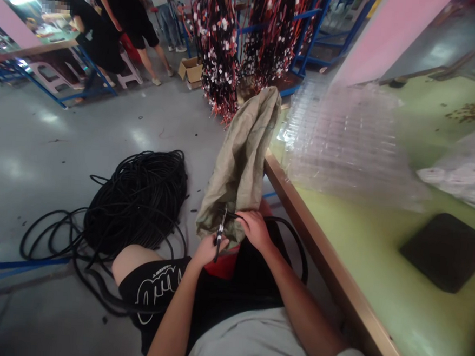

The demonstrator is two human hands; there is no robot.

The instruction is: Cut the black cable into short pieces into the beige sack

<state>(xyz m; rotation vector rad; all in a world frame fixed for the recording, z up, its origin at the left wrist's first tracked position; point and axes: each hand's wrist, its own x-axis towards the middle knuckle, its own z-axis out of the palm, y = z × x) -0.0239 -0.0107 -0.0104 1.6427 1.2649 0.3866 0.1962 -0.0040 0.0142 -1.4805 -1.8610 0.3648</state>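
My left hand (211,250) is closed around the dark handles of a pair of scissors (219,235), whose blades point away from me. My right hand (254,228) grips a length of black tubing (290,223) near its end, by the scissor blades; whether the blades touch it I cannot tell. From that hand the tubing loops right and down beside my leg. Beneath both hands lies the open mouth of an olive woven sack (238,162), which stretches away from me along the table edge. To the left, a big coil of black tubing (138,198) rests on the floor.
At my right runs a green-topped table (339,234) with a wooden edge, bearing clear plastic packaging (346,137) and a black pad (447,251). Ahead, wire harnesses (217,52) hang from a blue rack (312,37) near a cardboard box (191,72). People are at the upper left.
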